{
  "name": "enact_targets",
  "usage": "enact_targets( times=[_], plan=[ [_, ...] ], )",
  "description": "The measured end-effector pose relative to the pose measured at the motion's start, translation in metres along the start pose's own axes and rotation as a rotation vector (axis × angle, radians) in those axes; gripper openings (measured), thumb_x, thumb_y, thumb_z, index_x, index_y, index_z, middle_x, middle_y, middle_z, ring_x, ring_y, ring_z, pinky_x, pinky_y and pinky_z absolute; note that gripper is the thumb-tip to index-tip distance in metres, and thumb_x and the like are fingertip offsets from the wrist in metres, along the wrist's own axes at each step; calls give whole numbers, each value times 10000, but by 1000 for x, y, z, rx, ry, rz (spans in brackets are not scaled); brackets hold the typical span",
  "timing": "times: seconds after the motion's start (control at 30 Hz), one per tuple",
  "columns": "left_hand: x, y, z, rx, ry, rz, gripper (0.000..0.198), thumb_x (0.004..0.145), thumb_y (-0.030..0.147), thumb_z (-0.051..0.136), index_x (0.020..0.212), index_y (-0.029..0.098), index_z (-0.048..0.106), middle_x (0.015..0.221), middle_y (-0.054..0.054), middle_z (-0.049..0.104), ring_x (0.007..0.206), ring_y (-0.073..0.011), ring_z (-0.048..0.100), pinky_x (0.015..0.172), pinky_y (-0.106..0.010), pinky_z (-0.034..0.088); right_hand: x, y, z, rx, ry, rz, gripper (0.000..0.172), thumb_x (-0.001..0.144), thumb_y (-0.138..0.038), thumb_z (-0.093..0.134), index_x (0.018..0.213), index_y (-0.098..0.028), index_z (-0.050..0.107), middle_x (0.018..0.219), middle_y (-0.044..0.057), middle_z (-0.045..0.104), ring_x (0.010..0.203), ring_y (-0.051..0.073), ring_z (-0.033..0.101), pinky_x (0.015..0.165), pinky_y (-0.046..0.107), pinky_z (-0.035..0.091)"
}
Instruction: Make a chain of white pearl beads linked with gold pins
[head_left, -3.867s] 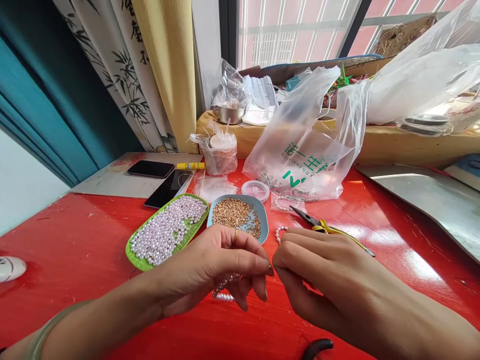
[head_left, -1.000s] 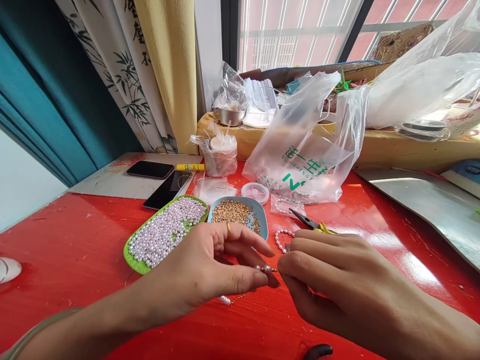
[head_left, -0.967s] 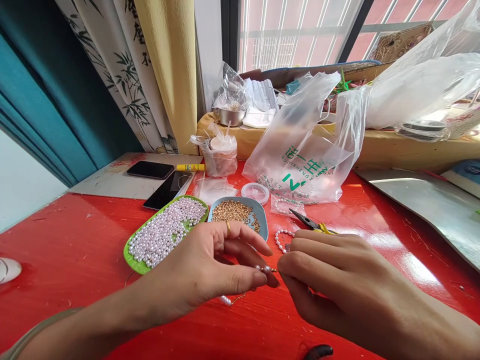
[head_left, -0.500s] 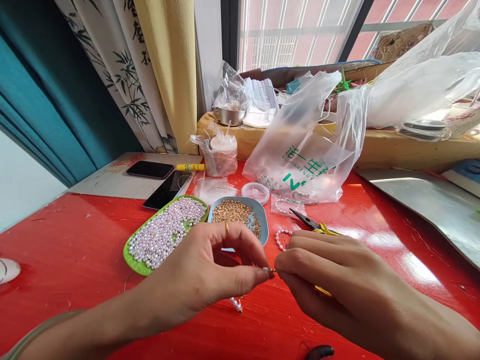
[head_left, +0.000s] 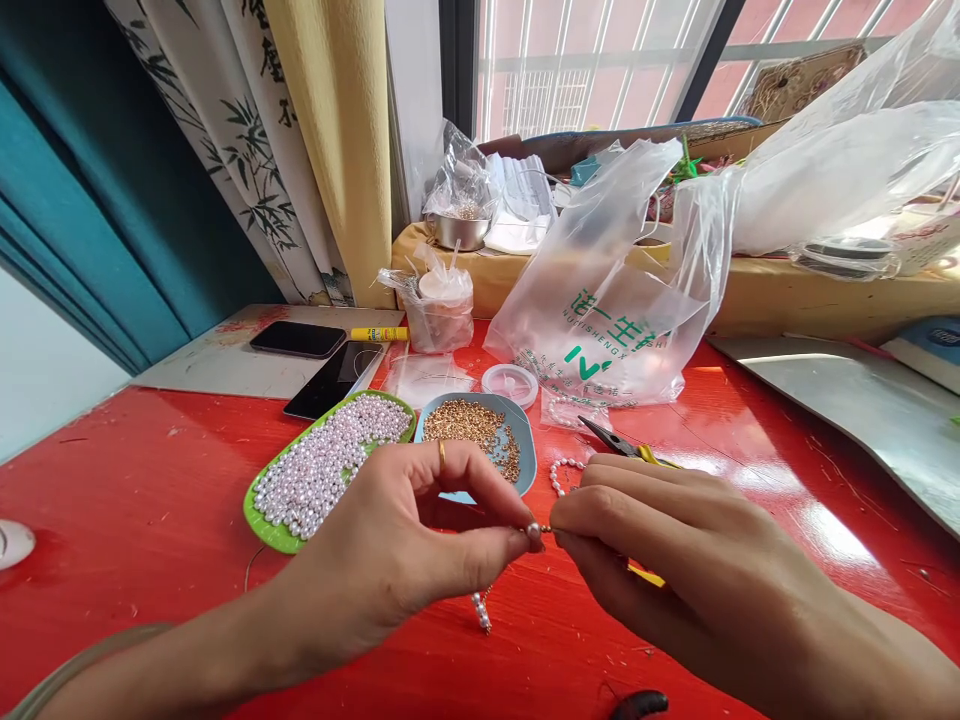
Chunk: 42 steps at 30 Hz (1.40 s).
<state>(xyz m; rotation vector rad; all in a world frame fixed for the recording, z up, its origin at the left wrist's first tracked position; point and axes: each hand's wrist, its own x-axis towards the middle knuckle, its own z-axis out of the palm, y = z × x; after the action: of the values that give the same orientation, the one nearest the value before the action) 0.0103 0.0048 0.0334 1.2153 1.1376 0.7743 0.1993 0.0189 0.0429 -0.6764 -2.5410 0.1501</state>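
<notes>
My left hand [head_left: 420, 540] pinches a strand of white pearl and small gold beads [head_left: 534, 531] between thumb and forefinger. Right beside it, my right hand [head_left: 660, 540] has its fingers closed on the strand's other side, where tiny gold beads show between the fingertips. A short beaded end [head_left: 481, 612] hangs below my left fingers. Behind my left hand lie a green tray [head_left: 274, 535] of pearl beads and a blue tray [head_left: 528, 440] of gold beads. Another pearl strand [head_left: 556, 476] rests beyond my right fingers.
Yellow-handled pliers [head_left: 615, 440] lie behind my right hand. Farther back are two phones [head_left: 298, 339], a glue stick [head_left: 379, 334], a round clear lid [head_left: 510, 386] and a large plastic bag [head_left: 592, 310]. A dark handle [head_left: 639, 704] shows at the bottom edge.
A white pearl now shows more clearly at my left fingertips, which have risen slightly. The hanging beaded end has shifted a little to the right.
</notes>
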Motion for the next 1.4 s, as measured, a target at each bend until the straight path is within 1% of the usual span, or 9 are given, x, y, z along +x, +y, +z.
enact_targets(
  times=[0.17, 0.3, 0.37, 0.47, 0.57, 0.63, 0.8, 1.03, 1.4],
  plan=[
    [2, -4, -2, -105, -43, 61, 84, 673, 224, 727, 721, 191, 667, 700, 28, 634, 661, -98, 568, 580, -179, 454, 0, 0, -1, 57, 20, 38, 286, 922, -156, 390, 700, -141, 569, 575, -6, 565, 500, 87, 471, 461, 198, 348],
    [4, -3, -2, -251, -64, 22, 73, 663, 191, 741, 691, 181, 675, 650, 37, 644, 637, -76, 576, 597, -160, 450, -1, 1, -1, 111, 35, 148, 45, 831, -146, 560, 810, -179, 583, 619, -37, 599, 519, 83, 526, 461, 178, 376],
    [5, -2, -1, -319, -59, -6, 75, 656, 163, 741, 686, 169, 672, 632, 32, 650, 617, -72, 579, 603, -162, 450, -1, 1, -1, 106, 68, 188, 84, 791, -149, 610, 851, -198, 579, 602, -56, 589, 482, 77, 512, 438, 173, 376],
    [7, -1, 1, -418, -48, -39, 88, 641, 148, 742, 672, 149, 659, 600, 21, 650, 576, -69, 575, 578, -164, 440, 0, -2, 2, 53, 172, 192, 30, 819, -165, 566, 832, -193, 572, 577, -52, 596, 450, 77, 510, 432, 182, 392],
    [7, -1, 2, -495, -34, -64, 106, 636, 151, 746, 674, 149, 647, 601, 20, 654, 567, -70, 584, 566, -164, 434, 0, -4, 6, 8, 244, 135, 94, 848, -125, 501, 877, -189, 563, 680, -15, 671, 556, 96, 594, 520, 189, 450],
    [7, -2, 2, -523, -41, -68, 104, 643, 150, 743, 676, 151, 644, 614, 19, 664, 577, -71, 591, 576, -165, 436, 0, -5, 9, -29, 269, 103, 140, 848, -100, 484, 927, -191, 557, 736, -2, 697, 592, 102, 619, 545, 190, 468],
    [7, -3, 3, -535, -81, -67, 77, 664, 145, 724, 683, 159, 651, 631, 9, 686, 596, -74, 604, 582, -162, 435, -1, -4, 10, -128, 343, 95, 144, 847, -117, 481, 932, -176, 580, 724, 19, 705, 575, 108, 622, 571, 189, 495],
    [6, -3, 4, -472, -59, -78, 75, 628, 147, 734, 653, 159, 664, 597, 12, 656, 576, -74, 577, 561, -163, 419, 0, -5, 9, -187, 385, 11, 170, 819, -71, 501, 828, -194, 619, 668, 1, 668, 548, 93, 572, 512, 199, 444],
    [7, -3, 2, -437, -85, -46, 37, 644, 152, 716, 650, 155, 679, 598, 13, 646, 606, -77, 571, 612, -170, 431, -2, 1, 13, -206, 325, -20, 69, 824, -122, 559, 836, -171, 605, 703, 16, 666, 591, 110, 583, 542, 224, 457]
  ],
)
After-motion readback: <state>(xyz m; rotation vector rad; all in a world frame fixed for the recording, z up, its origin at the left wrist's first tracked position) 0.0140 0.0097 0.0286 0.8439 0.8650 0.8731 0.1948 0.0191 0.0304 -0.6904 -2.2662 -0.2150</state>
